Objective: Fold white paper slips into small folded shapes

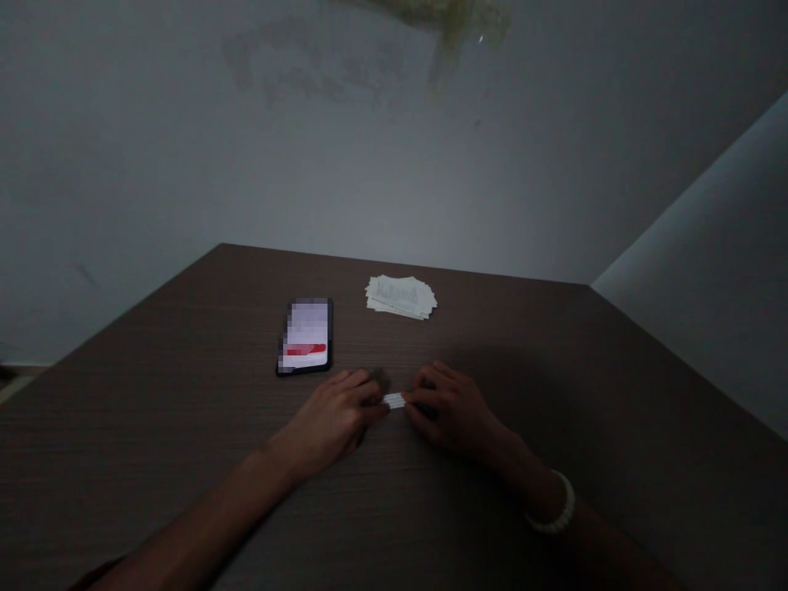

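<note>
Two bare hands met over one narrow white paper strip (394, 400), faintly ridged along its length, near the front of a dark brown wood-grain tabletop (153, 443). The left hand (326, 423) pinched one short end and the right hand (449, 410) pinched the other, so the hands were close together and clamped on the strip from both sides; whether the strip touched the smooth surface below could not be told. One white beaded bracelet (552, 505) circled the right wrist. Just beyond the left hand, one smartphone (304, 336) with a slim, black, rectangular body lay flat, its lit screen blurred except for a pale field and a red band. Beside the phone and farther from the hands sat one loose stack of thin paper slips (401, 297), uneven at the edges and printed too finely to read. Beyond the tabletop rose one matte grey wall (394, 164), marked by a greenish stain (449, 20), and a second wall (695, 271) met it at the right.
</note>
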